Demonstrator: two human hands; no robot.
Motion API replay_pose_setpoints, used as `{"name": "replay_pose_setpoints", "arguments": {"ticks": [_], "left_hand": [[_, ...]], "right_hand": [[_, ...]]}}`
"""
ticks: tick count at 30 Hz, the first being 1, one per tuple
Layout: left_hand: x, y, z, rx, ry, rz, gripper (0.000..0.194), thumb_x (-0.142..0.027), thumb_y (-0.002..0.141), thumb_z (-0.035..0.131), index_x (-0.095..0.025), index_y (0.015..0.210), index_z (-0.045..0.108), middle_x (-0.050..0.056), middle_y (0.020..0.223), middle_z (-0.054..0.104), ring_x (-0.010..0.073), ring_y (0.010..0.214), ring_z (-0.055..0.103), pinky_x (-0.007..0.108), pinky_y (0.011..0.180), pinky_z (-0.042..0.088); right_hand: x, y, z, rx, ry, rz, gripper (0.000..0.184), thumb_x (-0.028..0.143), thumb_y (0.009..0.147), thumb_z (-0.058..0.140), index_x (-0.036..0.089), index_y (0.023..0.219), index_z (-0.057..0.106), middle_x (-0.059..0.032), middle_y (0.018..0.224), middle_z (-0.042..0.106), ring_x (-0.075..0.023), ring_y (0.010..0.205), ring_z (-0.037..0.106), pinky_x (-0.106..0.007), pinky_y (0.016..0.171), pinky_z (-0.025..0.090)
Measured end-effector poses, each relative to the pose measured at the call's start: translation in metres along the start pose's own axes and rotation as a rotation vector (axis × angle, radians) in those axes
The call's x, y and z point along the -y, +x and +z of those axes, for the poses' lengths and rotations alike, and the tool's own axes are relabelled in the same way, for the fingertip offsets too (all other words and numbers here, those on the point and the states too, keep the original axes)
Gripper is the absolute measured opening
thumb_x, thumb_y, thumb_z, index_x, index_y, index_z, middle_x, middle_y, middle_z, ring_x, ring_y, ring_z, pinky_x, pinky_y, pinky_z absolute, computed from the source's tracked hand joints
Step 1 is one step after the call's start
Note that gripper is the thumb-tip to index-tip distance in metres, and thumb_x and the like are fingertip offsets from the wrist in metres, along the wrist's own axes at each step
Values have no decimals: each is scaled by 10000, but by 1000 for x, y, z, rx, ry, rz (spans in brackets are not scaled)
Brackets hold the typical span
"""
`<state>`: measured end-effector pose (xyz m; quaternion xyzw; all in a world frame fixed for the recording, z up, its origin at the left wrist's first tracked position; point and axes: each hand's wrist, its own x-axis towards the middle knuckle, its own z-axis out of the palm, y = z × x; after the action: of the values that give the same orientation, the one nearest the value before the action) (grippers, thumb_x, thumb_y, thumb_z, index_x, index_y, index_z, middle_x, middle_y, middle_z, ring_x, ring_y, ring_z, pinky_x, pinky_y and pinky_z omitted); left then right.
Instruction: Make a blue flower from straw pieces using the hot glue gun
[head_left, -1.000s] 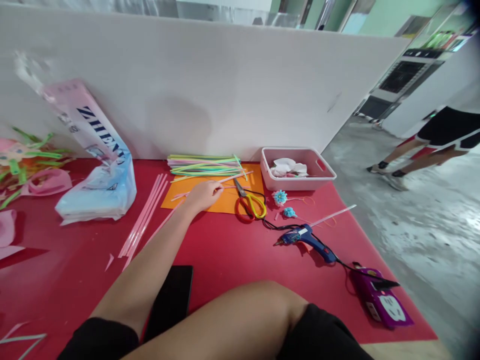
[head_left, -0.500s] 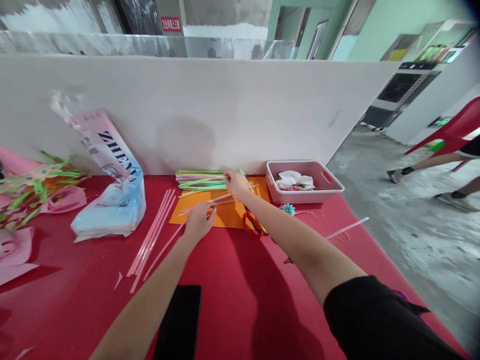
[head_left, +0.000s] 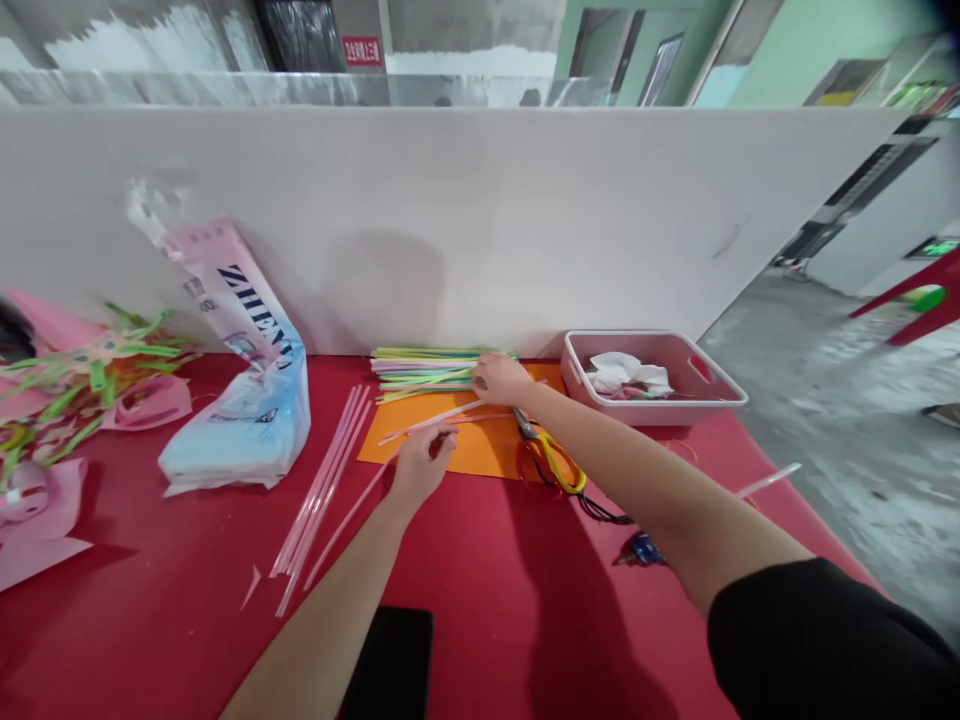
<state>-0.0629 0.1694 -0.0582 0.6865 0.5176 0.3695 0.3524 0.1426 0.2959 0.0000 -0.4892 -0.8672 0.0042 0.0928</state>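
My left hand (head_left: 422,463) is over the front left of an orange sheet (head_left: 469,459), fingers curled and thumb tip near the forefinger. Thin pink strips (head_left: 352,512) pass beside and under it; whatever lies between its fingertips is too small to make out. Farther back, my right hand (head_left: 504,381) reaches to the right end of a bundle of thin green, yellow and lilac strips (head_left: 424,368). Its fingers are bent together at the bundle, and their tips are partly hidden. Scissors with yellow and red handles (head_left: 559,462) lie below my right wrist.
Several pink strips (head_left: 322,490) and a plastic pack (head_left: 236,425) lie to the left, beyond them a green and pink craft bouquet (head_left: 112,365). A pink basket (head_left: 656,413) with white pieces stands at right. A black phone (head_left: 394,660) lies in front; a white partition (head_left: 510,220) rises behind.
The view has shifted, so the table things appear lower and farther right. My right hand has drawn slightly nearer along the bundle; more of the scissors shows. My left hand stays by the pink strips.
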Motion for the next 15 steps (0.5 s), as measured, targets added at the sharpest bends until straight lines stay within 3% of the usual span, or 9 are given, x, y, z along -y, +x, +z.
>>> {"name": "replay_pose_setpoints", "arguments": {"ticks": [7, 15], "left_hand": [[-1, -3, 0, -12, -49, -28, 356, -356, 958, 615, -177, 1266, 606, 111, 1277, 632, 238, 1069, 653, 454, 897, 573], [-4, -5, -2, 21, -37, -54, 350, -357, 959, 614, -175, 1258, 610, 109, 1265, 637, 234, 1059, 656, 450, 891, 574]], "right_hand": [[11, 5, 0, -16, -45, -30, 354, 370, 969, 610, 184, 1269, 597, -100, 1296, 619, -227, 1099, 644, -448, 926, 569], [15, 10, 15, -49, -5, 88, 359, 370, 967, 612, 181, 1271, 595, -100, 1291, 621, -227, 1096, 645, -448, 922, 570]]}}
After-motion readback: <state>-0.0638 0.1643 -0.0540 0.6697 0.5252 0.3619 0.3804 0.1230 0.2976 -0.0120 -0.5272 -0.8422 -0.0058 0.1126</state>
